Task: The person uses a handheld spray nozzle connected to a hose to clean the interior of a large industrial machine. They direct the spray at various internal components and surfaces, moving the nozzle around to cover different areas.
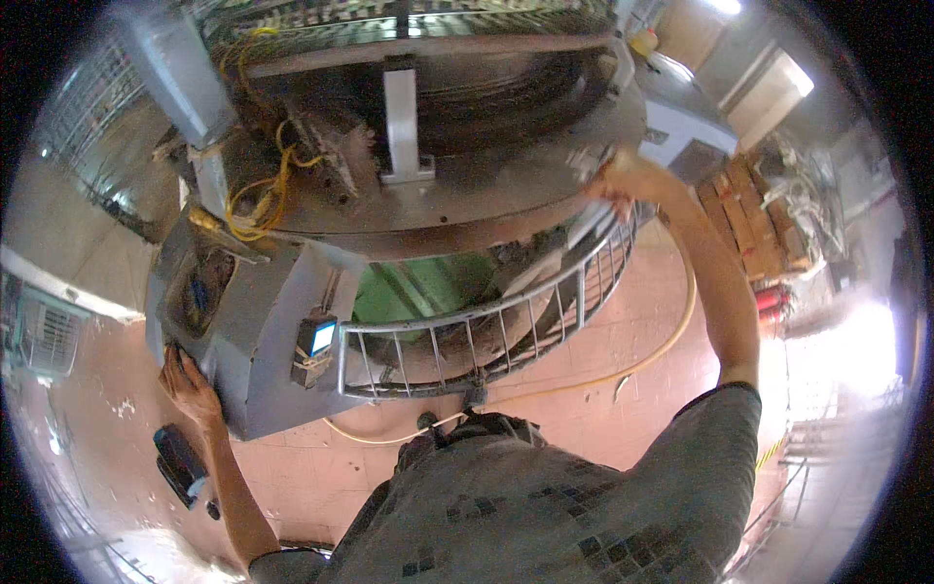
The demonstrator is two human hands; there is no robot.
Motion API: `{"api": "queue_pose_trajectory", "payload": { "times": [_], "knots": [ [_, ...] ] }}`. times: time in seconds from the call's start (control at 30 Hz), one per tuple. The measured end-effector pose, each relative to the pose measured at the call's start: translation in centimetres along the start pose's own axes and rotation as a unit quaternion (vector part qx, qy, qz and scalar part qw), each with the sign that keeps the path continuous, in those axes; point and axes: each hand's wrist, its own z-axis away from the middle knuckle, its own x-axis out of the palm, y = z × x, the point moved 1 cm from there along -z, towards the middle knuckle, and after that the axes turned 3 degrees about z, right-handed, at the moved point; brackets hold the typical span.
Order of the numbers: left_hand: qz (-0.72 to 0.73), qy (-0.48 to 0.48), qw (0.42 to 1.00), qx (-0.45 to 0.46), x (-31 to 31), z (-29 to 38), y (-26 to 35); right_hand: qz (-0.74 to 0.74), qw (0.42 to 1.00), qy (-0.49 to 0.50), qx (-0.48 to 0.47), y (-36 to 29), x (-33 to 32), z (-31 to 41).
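My left hand (191,385) lies with its fingers over the near left edge of a grey metal machine housing (284,358), holding nothing. My right arm stretches forward, and my right hand (624,179) is over the right side of the machine's round metal deck (496,190). Motion blurs this hand. A small silvery thing (584,164) shows at its fingertips, but whether it is held or part of the machine I cannot tell. Below the deck, a curved metal guard rail (580,292) runs in front of a green panel (416,288).
A small lit display (322,338) is tied to the housing. Yellow cable (273,197) loops over the deck beside a grey upright post (401,120). A pale hose (657,354) crosses the tiled floor (569,409). Cardboard boxes (751,212) stand at the right.
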Motion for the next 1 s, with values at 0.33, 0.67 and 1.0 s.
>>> {"api": "queue_pose_trajectory", "payload": {
  "times": [0.33, 0.67, 1.0],
  "knots": [
    [-0.006, -0.007, 1.0, -0.008, 0.1, -0.1, 0.5, -0.131, 0.951, 0.087, 0.267, 4.7, -0.7, 10.5],
    [-0.019, 0.009, 1.0, 0.009, -0.1, -0.1, 0.6, 0.123, 0.983, 0.134, -0.031, 9.1, -4.6, -0.3],
    [-0.008, -0.003, 1.0, -0.009, -0.1, 0.0, 0.3, -0.206, 0.945, 0.242, 0.076, 10.2, -8.7, -12.7]
  ]
}}
